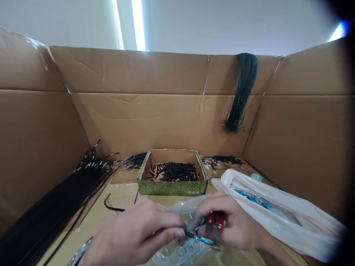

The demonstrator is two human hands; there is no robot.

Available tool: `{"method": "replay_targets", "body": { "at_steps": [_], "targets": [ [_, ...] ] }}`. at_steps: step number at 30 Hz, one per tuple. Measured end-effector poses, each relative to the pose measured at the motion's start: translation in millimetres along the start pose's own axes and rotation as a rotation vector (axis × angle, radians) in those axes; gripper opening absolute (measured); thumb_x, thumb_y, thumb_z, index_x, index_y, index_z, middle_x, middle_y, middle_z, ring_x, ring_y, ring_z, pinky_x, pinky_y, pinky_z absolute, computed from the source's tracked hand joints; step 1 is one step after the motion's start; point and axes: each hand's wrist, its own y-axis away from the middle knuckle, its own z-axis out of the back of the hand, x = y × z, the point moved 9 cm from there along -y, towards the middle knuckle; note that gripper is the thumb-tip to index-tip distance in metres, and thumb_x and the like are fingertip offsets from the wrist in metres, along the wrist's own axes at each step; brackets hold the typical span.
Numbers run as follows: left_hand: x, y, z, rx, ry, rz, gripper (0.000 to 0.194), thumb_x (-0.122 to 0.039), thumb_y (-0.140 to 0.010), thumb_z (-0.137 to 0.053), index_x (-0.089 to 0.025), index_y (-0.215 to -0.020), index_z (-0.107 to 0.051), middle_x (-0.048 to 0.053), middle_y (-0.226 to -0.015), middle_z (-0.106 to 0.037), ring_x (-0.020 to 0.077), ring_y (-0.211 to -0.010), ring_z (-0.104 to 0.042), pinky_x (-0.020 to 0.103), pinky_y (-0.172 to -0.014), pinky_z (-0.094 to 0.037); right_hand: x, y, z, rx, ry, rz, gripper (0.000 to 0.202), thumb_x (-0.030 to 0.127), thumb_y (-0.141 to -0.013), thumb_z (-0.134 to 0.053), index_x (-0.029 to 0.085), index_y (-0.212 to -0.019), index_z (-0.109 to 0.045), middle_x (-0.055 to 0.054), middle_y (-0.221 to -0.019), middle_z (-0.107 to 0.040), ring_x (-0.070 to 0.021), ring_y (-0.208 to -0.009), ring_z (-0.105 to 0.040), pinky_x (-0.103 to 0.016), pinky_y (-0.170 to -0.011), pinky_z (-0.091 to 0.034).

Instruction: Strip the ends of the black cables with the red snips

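Note:
My left hand is closed, pinching a black cable between thumb and fingers. From the cable's end thin coloured wires, blue, white and yellow, fan out toward my right hand. That hand is curled around a small red tool-like piece, which is partly hidden by the fingers, so its kind cannot be made out. A clear plastic bag printed "ROHS" lies under both hands.
A green-patterned box holds many short black pieces. A bundle of black cables lies at left. To the right, a white plastic bag contains blue-and-white items. Dark green strands hang over the cardboard wall.

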Motion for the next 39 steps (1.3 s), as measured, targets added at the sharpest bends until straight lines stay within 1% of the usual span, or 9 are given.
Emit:
{"method": "replay_targets", "body": {
  "at_steps": [3,6,9,12,15,20,25,34,39],
  "targets": [
    [-2,1,1.6,-0.007,-0.02,-0.015,0.037,-0.033,-0.109,-0.03,-0.021,-0.096,-0.062,0.001,-0.08,-0.071,0.0135,-0.071,-0.065,0.023,-0.065,-0.045,8,-1,-3,0.028,-0.002,0.032,0.014,0.027,-0.084,-0.072,0.015,-0.083,-0.078,-0.005,-0.066,-0.072,-0.0134,-0.055,-0.059,-0.023,-0.054,-0.046],
    [-2,2,3.6,-0.034,-0.007,-0.018,0.038,-0.034,-0.109,-0.029,-0.021,-0.097,-0.062,0.0,-0.079,-0.071,0.0133,-0.071,-0.065,0.023,-0.065,-0.046,15,-1,-2,-0.021,0.036,0.051,0.014,0.03,-0.082,-0.074,0.016,-0.08,-0.078,-0.002,-0.059,-0.066,-0.0113,-0.049,-0.051,-0.022,-0.048,-0.041],
    [-2,3,11.9,-0.132,0.039,-0.012,0.028,-0.043,-0.104,-0.045,-0.021,-0.106,-0.063,0.0,-0.083,-0.072,0.0135,-0.07,-0.064,0.022,-0.063,-0.045,18,-1,-1,-0.066,0.087,0.052,0.014,0.031,-0.082,-0.073,0.018,-0.078,-0.076,0.003,-0.053,-0.054,-0.0098,-0.046,-0.042,-0.022,-0.045,-0.035],
    [-7,4,20.8,-0.232,0.087,-0.057,0.02,-0.039,-0.1,-0.056,-0.021,-0.105,-0.063,0.0,-0.083,-0.071,0.0125,-0.069,-0.063,0.021,-0.063,-0.045,19,-1,-5,-0.06,0.109,0.038,0.014,0.031,-0.084,-0.071,0.019,-0.079,-0.075,0.005,-0.053,-0.047,-0.0093,-0.046,-0.039,-0.023,-0.046,-0.032],
    [-14,6,25.4,-0.292,0.053,-0.126,0.018,-0.029,-0.104,-0.049,-0.02,-0.103,-0.065,0.001,-0.083,-0.07,0.0126,-0.07,-0.062,0.022,-0.065,-0.044,18,-1,-5,-0.077,0.107,0.028,0.01,0.029,-0.084,-0.07,0.02,-0.08,-0.073,0.006,-0.053,-0.043,-0.0091,-0.047,-0.038,-0.023,-0.046,-0.03],
    [-17,8,28.8,-0.376,-0.032,-0.155,0.029,-0.032,-0.106,-0.042,-0.019,-0.1,-0.066,0.001,-0.073,-0.066,0.0132,-0.064,-0.058,0.025,-0.06,-0.039,16,0,-4,-0.119,0.093,0.001,0.006,0.024,-0.077,-0.075,0.022,-0.079,-0.07,0.007,-0.058,-0.047,-0.009,-0.05,-0.041,-0.022,-0.049,-0.031],
    [-17,8,31.8,-0.424,-0.015,-0.157,0.03,-0.033,-0.107,-0.039,-0.02,-0.098,-0.064,0.0,-0.074,-0.068,0.0127,-0.063,-0.056,0.024,-0.059,-0.039,12,-3,-7,-0.152,-0.053,-0.018,0.01,0.021,-0.076,-0.075,0.022,-0.08,-0.066,0.008,-0.059,-0.042,-0.0089,-0.051,-0.035,-0.021,-0.046,-0.028],
    [-6,6,26.3,-0.429,0.094,-0.126,0.021,-0.025,-0.106,-0.042,-0.019,-0.098,-0.061,0.0,-0.074,-0.065,0.0121,-0.064,-0.059,0.021,-0.064,-0.044,2,-10,-14,-0.166,-0.377,-0.115,0.023,0.037,-0.082,-0.075,0.02,-0.08,-0.059,0.007,-0.061,-0.041,-0.0087,-0.053,-0.032,-0.021,-0.046,-0.025],
    [-2,5,23.7,-0.431,0.131,-0.112,0.016,-0.019,-0.104,-0.044,-0.021,-0.104,-0.059,-0.001,-0.076,-0.064,0.0107,-0.067,-0.06,0.02,-0.067,-0.045,2,-13,-17,-0.155,-0.465,-0.11,0.023,0.037,-0.084,-0.074,0.02,-0.081,-0.059,0.007,-0.06,-0.041,-0.0082,-0.052,-0.03,-0.02,-0.046,-0.024]
  ]
}}
